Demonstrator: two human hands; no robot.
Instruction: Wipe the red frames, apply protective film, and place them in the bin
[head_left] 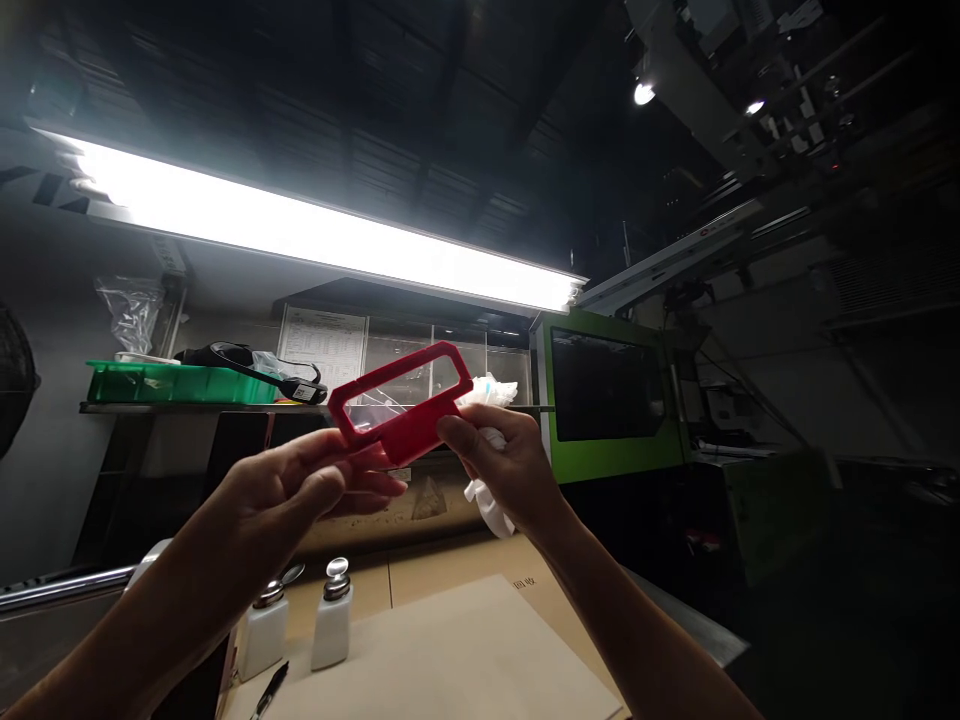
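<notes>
A red plastic frame [411,428] with a long rectangular opening is held up, tilted, below the bright lamp. My right hand [510,455] pinches its right end between thumb and fingers. A crumpled white cloth [491,508] hangs from the same hand, partly hidden behind it. At the lower left corner my left hand [296,480] grips the frame, with some fingers stretched out underneath. Below my hands, two white pump bottles [332,625] with metal tops stand beside a black pen [270,690] on the cardboard-covered bench [442,650].
A long tube lamp [322,225] runs overhead. On the shelf behind are a green bin [150,383], a black strapped headset [225,355] and a posted sheet [322,345]. To the right stands a green machine [615,460] with a dark window.
</notes>
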